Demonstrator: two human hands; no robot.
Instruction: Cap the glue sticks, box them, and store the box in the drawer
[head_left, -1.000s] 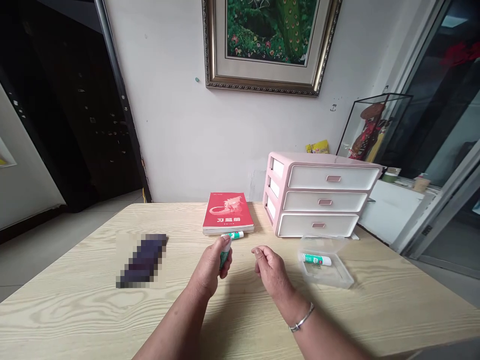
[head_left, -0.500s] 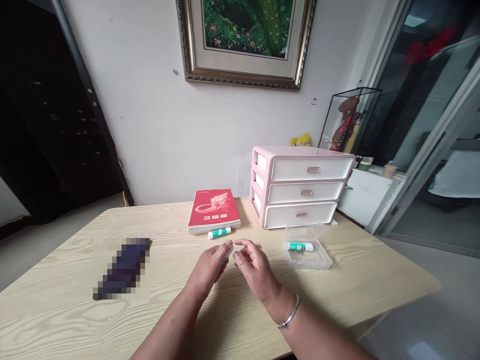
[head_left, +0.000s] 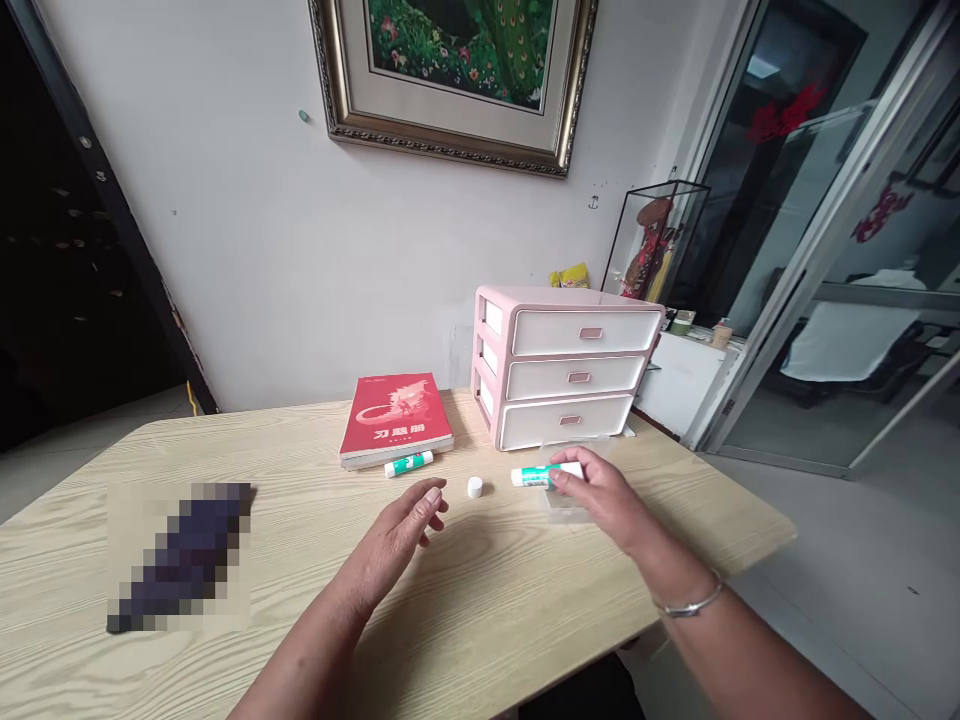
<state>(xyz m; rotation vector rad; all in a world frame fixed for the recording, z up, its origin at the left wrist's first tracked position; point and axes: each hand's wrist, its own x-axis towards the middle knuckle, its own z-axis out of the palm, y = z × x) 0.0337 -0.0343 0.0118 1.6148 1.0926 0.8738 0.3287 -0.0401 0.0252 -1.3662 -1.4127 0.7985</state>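
My right hand [head_left: 604, 492] is closed on a green-and-white glue stick [head_left: 534, 476], holding it level just above the clear plastic box [head_left: 561, 510], which the hand mostly hides. A small white cap [head_left: 475, 487] stands on the wooden table [head_left: 487, 610] between my hands. My left hand [head_left: 397, 535] hovers low over the table near the cap, fingers loosely stretched and holding nothing. A second glue stick [head_left: 409, 464] lies in front of the red book [head_left: 396, 428].
A pink three-drawer unit [head_left: 564, 365] stands behind the box, drawers closed. A dark blurred object [head_left: 180, 555] lies at the table's left. The table's right edge [head_left: 750, 520] is close to my right arm. A framed picture [head_left: 450, 75] hangs on the wall.
My left hand no longer holds a glue stick and has opened. A white cap now lies on the table. My right hand moved right to the clear box, gripping a glue stick.
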